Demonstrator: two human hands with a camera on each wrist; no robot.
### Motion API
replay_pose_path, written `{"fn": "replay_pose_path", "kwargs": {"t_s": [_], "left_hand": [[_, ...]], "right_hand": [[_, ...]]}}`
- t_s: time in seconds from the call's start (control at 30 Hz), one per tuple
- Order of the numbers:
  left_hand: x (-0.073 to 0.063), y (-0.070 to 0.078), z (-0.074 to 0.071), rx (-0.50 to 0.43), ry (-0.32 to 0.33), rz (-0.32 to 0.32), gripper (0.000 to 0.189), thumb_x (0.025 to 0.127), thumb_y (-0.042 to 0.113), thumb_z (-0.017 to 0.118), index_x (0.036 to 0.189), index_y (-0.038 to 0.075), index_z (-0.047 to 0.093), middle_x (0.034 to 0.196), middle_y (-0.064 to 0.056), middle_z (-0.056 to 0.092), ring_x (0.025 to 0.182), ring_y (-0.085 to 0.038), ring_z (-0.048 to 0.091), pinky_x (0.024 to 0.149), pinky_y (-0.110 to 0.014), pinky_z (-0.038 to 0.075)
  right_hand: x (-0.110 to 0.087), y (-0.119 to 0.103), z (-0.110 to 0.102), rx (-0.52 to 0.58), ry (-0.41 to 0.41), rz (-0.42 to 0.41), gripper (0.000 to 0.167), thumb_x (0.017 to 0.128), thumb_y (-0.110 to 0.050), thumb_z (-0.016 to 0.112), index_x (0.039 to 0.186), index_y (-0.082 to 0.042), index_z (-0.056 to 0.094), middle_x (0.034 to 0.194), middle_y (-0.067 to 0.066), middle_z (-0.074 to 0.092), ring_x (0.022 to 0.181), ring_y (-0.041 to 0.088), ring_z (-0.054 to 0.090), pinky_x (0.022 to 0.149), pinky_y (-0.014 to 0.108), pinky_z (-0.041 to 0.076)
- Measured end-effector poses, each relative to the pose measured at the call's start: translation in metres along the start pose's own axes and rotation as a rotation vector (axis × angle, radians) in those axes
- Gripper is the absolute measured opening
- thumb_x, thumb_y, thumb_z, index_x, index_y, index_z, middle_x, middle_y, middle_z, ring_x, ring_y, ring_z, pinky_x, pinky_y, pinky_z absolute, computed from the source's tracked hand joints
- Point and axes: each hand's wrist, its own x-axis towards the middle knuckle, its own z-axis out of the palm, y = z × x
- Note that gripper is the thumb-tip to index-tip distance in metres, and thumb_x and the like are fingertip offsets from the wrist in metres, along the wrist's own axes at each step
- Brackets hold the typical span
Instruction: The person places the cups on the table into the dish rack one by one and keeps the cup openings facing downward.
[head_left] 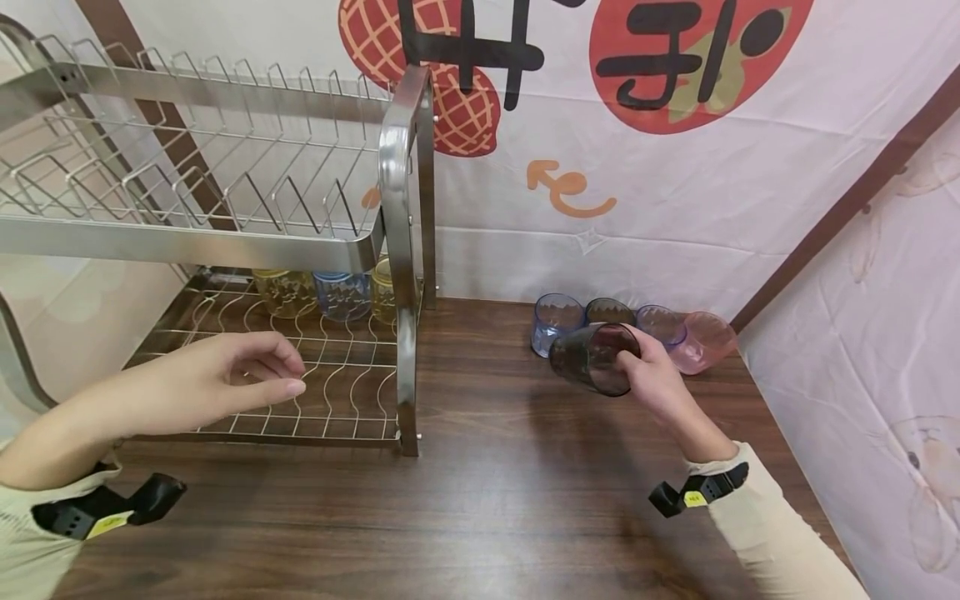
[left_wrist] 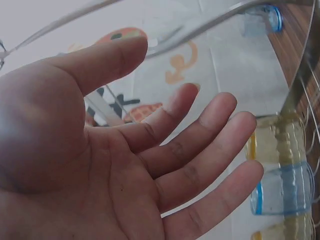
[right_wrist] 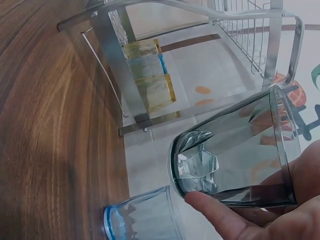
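My right hand (head_left: 660,379) holds a dark grey see-through cup (head_left: 581,362) tilted on its side above the table, its mouth toward the palm in the right wrist view. Close behind it stand a blue cup (head_left: 557,321), another dark cup (head_left: 610,310), a bluish-purple cup (head_left: 667,323) and a pink cup (head_left: 708,343). Over the front of the rack's lower shelf hovers my left hand (head_left: 225,379), fingers loosely bent and nothing in it. A yellow cup (head_left: 285,293), a blue cup (head_left: 342,296) and a second yellow cup (head_left: 384,292) sit at the back of that shelf.
A two-tier metal dish rack (head_left: 407,250) stands on the left, its upper tier lined with wire slots. Its right post separates the shelf from the brown wooden table (head_left: 480,492). A printed cloth (head_left: 487,225) hangs behind, another along the right side.
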Motion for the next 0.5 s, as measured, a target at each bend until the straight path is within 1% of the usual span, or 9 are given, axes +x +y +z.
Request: {"fn": "replay_pose_path", "kwargs": {"t_s": [0.13, 0.2, 0.33, 0.5], "left_hand": [[0.000, 0.008, 0.003, -0.043, -0.043, 0.016, 0.017, 0.100, 0.018, 0.068, 0.114, 0.009, 0.065, 0.105, 0.005, 0.067, 0.095, -0.003, 0.063, 0.079, -0.025, 0.057], [0.001, 0.011, 0.004, -0.064, -0.056, 0.026, 0.017, 0.100, 0.018, 0.067, 0.114, 0.009, 0.064, 0.105, 0.005, 0.067, 0.096, -0.004, 0.063, 0.081, -0.025, 0.057], [0.005, 0.018, 0.007, -0.107, -0.087, 0.048, 0.017, 0.100, 0.019, 0.067, 0.113, 0.009, 0.063, 0.104, 0.003, 0.067, 0.097, -0.006, 0.064, 0.082, -0.026, 0.057], [0.007, 0.026, 0.011, -0.150, -0.133, 0.082, 0.018, 0.101, 0.021, 0.066, 0.113, 0.009, 0.063, 0.105, 0.003, 0.067, 0.098, -0.008, 0.065, 0.083, -0.027, 0.058]], "right_hand": [[-0.002, -0.005, 0.001, -0.008, -0.004, -0.012, 0.043, 0.091, 0.010, 0.040, 0.130, 0.009, 0.058, 0.123, 0.021, 0.062, 0.102, 0.015, 0.056, 0.081, 0.019, 0.048], [-0.003, -0.008, 0.001, -0.015, -0.004, -0.017, 0.044, 0.092, 0.010, 0.040, 0.131, 0.007, 0.058, 0.123, 0.022, 0.062, 0.101, 0.015, 0.056, 0.080, 0.020, 0.047], [-0.005, -0.015, 0.002, -0.026, 0.002, -0.032, 0.049, 0.091, 0.011, 0.040, 0.135, 0.003, 0.058, 0.128, 0.021, 0.063, 0.103, 0.012, 0.057, 0.081, 0.020, 0.048], [-0.005, -0.021, 0.005, 0.019, -0.012, -0.048, 0.051, 0.091, 0.011, 0.039, 0.137, 0.000, 0.059, 0.135, 0.018, 0.061, 0.109, 0.010, 0.058, 0.085, 0.019, 0.051]]}}
